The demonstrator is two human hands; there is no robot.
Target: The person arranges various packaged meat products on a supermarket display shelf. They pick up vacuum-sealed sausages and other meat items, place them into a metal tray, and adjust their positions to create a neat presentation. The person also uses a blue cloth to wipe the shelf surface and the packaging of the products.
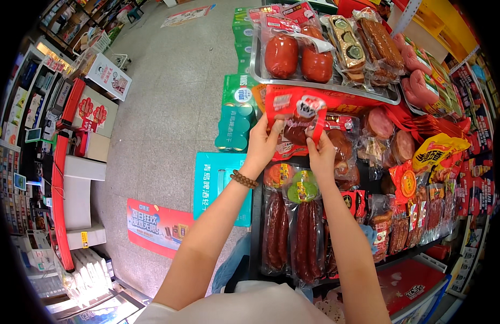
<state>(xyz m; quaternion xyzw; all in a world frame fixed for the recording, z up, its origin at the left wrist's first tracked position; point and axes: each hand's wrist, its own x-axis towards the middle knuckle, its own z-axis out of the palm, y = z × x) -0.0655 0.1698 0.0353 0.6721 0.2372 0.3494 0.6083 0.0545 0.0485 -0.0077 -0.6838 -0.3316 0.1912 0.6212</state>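
Between my two hands is a red plastic food packet (301, 100) with a clear window, through which dark brown contents show. My left hand (263, 144) pinches its lower left side, a brown beaded bracelet (244, 179) on that wrist. At the packet's lower right edge, my right hand (321, 156) grips with closed fingers. Below the packet lie vacuum packs of dark sausages (306, 237). Just beyond it stands a metal tray (314, 85) bearing packs of round red meat (281, 56) and other packed meats. The packet partly hides the brown meat packs (339, 148) behind it.
Along the display's left side stand green drink cases (238, 83) and a teal carton (206, 189). More packed meats, sausages and a yellow bag (439, 152) fill the right. Across the grey floor (158, 108) is a red-edged checkout counter (59, 183). A trolley (96, 46) stands farther back.
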